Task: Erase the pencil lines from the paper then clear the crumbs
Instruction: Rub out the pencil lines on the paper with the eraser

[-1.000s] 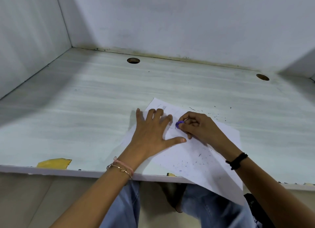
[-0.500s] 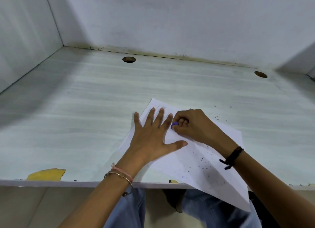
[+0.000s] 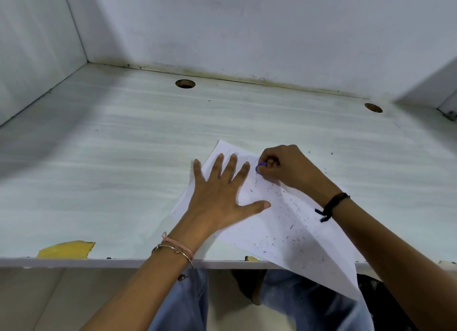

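Left hand (image 3: pixel 217 197): palm down, flat, fingers straight and spread, thumb stretched out to the right; it presses on the paper (image 3: pixel 284 227). Left forearm comes up from bottom centre, wrist straight, thin bracelets (image 3: pixel 176 248) on it. Right hand (image 3: pixel 289 168): just beside the left fingertips, to their right, fingers curled under, knuckles up. Thumb and fingertips pinch a small purple eraser (image 3: pixel 261 167), its lower end down on the sheet. Right forearm enters from the lower right, angled up and to the left, a dark band (image 3: pixel 332 204) at the wrist
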`<state>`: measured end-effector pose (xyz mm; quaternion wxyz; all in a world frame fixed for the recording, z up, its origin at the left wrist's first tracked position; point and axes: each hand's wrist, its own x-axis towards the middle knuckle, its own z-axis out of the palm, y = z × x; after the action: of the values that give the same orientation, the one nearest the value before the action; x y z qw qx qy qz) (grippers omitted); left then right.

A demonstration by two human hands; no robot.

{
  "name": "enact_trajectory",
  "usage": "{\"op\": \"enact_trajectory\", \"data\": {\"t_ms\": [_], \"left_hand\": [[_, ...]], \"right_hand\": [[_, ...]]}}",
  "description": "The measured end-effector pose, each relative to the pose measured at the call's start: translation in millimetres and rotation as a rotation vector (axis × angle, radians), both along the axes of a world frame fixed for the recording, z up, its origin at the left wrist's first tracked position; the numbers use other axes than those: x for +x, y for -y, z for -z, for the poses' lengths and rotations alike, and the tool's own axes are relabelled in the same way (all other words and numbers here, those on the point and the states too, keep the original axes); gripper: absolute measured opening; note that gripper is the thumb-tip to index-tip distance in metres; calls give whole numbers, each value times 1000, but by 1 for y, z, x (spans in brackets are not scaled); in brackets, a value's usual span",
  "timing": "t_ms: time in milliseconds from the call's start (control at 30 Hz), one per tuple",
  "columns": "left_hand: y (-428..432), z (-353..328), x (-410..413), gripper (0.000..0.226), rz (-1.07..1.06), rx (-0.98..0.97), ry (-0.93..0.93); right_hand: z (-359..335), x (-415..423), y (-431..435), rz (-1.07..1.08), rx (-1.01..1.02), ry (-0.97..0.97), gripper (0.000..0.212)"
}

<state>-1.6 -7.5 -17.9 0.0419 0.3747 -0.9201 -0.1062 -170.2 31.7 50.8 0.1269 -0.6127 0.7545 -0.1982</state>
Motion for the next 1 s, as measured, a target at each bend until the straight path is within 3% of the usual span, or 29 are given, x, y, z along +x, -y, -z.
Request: {"op": "enact_trajectory", "data": {"t_ms": [167,333,467,700,800,900,1000], "left_hand": [[1,0,0,102,7,-22,6],[0,-1,0,99,-1,7,4],[1,1,-1,103,5,-22,1],[1,0,1,98,1,-6,1],[0,-1,-1,92,-23,-3,-16],[2,-7,-12,83,-61,-63,-51],[5,-10,-26,85,-71,-154,-61]], "right_hand": [[6,19,-16,-162,95,72,4],[-1,-1,-3,17,-5,19,7],[7,21,-18,-169,82,73,4],[7,-19,3,89,9,77,9],[12,-30,-6,105,17,262,11],[17,-41,-17,158,-83,685,13],[18,-43,-18,169,-98,658,8]]}}
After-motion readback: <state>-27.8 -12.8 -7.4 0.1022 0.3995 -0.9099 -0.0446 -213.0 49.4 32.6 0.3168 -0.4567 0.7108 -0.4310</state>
